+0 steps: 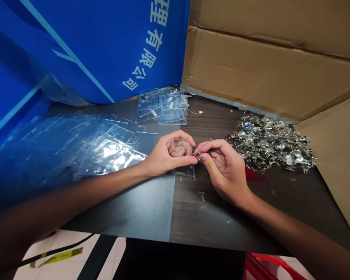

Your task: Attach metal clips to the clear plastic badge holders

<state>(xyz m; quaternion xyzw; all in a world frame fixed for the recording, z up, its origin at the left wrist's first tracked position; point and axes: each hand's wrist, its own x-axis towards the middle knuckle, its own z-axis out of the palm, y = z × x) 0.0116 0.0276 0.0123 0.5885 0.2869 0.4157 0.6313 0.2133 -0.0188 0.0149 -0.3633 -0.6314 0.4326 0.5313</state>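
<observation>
My left hand (166,155) pinches a clear plastic badge holder (183,159) upright over the dark table (192,210). My right hand (223,167) is closed on a small metal clip (198,156), which it holds against the holder's edge where the two hands meet. A heap of shiny metal clips (270,143) lies just right of my right hand. A spread of empty clear holders (84,147) lies left of my left hand.
A small stack of clear holders with clips (162,105) sits at the back centre. A blue board (90,46) stands at the left and back, cardboard walls (268,58) at the right. Loose small metal bits (202,196) lie near the front edge.
</observation>
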